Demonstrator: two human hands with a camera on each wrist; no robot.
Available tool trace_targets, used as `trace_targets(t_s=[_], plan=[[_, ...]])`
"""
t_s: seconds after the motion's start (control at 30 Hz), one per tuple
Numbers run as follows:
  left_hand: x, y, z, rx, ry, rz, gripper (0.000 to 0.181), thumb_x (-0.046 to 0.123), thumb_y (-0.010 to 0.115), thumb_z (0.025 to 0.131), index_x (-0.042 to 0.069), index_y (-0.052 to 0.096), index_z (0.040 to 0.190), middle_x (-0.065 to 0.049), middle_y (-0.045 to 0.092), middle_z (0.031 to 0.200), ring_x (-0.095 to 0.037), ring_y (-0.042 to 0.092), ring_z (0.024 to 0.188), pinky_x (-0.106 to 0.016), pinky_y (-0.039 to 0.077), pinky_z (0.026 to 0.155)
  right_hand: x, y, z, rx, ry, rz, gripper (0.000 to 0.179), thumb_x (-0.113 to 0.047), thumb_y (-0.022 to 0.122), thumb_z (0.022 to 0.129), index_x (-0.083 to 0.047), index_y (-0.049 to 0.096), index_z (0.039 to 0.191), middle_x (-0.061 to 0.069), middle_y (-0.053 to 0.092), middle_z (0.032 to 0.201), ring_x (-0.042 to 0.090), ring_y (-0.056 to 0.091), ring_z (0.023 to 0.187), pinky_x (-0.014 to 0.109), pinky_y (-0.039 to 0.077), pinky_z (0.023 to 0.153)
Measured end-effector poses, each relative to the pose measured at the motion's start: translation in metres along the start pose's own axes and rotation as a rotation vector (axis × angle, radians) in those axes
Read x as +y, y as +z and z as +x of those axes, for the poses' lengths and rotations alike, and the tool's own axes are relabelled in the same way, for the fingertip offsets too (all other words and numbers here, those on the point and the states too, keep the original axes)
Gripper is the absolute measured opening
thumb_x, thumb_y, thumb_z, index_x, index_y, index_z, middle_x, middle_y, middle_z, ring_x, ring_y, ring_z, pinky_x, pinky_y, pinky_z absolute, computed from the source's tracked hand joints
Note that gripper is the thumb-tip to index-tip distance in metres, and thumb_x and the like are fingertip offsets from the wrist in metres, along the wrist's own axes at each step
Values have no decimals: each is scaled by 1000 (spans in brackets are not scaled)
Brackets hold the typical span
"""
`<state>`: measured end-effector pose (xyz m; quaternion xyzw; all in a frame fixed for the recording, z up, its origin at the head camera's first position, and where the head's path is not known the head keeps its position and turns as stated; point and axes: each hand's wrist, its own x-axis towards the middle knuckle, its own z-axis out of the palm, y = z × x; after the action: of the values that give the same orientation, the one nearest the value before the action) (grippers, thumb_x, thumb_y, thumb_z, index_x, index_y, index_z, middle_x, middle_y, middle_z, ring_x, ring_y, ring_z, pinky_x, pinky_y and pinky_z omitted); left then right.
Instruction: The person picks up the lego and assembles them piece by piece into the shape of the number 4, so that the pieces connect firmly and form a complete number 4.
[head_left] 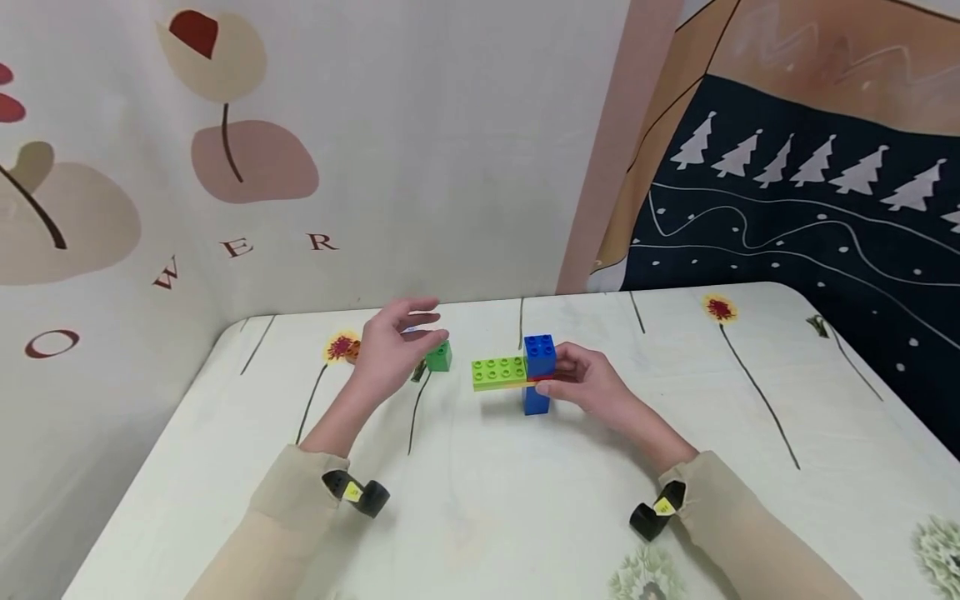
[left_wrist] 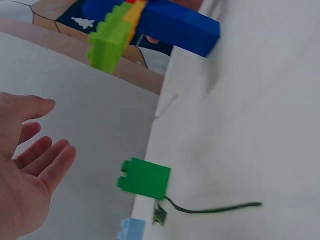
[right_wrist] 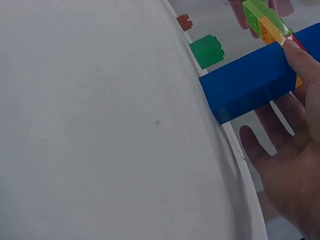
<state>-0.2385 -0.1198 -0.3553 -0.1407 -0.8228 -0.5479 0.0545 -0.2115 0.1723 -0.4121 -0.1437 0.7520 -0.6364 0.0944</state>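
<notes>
My right hand [head_left: 592,385] pinches a toy-brick build near its middle, where a thin red layer shows. The build has blue bricks [head_left: 539,357] above and below, and a lime-green brick [head_left: 498,372] juts out to the left over an orange-yellow brick [right_wrist: 270,31]. My left hand [head_left: 393,346] hovers with loosely bent, parted fingers and holds nothing. Just right of its fingertips stands a green brick [head_left: 439,357] on the table. A light blue brick [left_wrist: 132,229] shows beside the green one in the left wrist view; the hand mostly hides it in the head view.
A brownish-orange brick [head_left: 353,352] sits behind the left hand, partly covered by it. The white tablecloth [head_left: 480,500] bears printed flowers and stems. A pale printed curtain [head_left: 450,150] hangs along the table's back edge, with a dark tree-patterned cloth [head_left: 795,208] at right.
</notes>
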Motion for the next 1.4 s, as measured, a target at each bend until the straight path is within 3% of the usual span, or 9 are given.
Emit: trace_targets(t_s=[0.2, 0.4, 0.63, 0.93, 1.1, 1.4], plan=[[-14, -1, -1, 13, -10, 45, 43, 11, 73, 83, 10, 58, 124, -5, 56, 123, -18, 57, 111, -29, 50, 89, 0, 2, 1, -16, -33, -9, 40, -17, 73, 84, -5, 56, 118, 12, 65, 114, 24, 61, 104, 31, 53, 84], [-28, -1, 1, -2, -67, 60, 45, 9, 72, 84, 6, 56, 126, -11, 56, 126, -28, 55, 115, -34, 49, 91, -2, 1, -3, -20, -25, -20, 53, -22, 73, 84, -14, 53, 132, 8, 63, 120, 24, 59, 109, 33, 51, 87], [-39, 3, 5, -34, -107, 102, 45, 10, 72, 84, 8, 57, 127, -11, 55, 126, -31, 56, 114, -36, 50, 89, -2, 0, -4, 0, -31, -47, 54, -25, 73, 84, -14, 55, 133, 6, 64, 119, 24, 60, 108, 32, 50, 89], [-44, 6, 2, -42, -89, 280, 44, 16, 71, 85, 11, 59, 126, -12, 52, 130, -34, 57, 111, -41, 50, 89, 1, 0, -4, -11, -31, -40, 54, -28, 73, 83, -11, 56, 132, 6, 64, 118, 23, 60, 108, 31, 51, 88], [-46, 7, 3, -53, -105, 289, 44, 16, 70, 86, 10, 57, 128, -12, 52, 130, -33, 55, 112, -42, 49, 90, 0, 1, -3, -21, -78, -39, 50, -24, 71, 86, -8, 57, 130, 9, 64, 118, 24, 61, 106, 31, 50, 89], [-52, 12, 5, -96, -127, 253, 48, 13, 71, 85, 8, 55, 130, -11, 52, 131, -29, 55, 113, -39, 49, 92, 3, 0, -4, 8, -83, -82, 38, -17, 65, 91, -4, 58, 126, 12, 64, 115, 25, 62, 100, 29, 51, 86]])
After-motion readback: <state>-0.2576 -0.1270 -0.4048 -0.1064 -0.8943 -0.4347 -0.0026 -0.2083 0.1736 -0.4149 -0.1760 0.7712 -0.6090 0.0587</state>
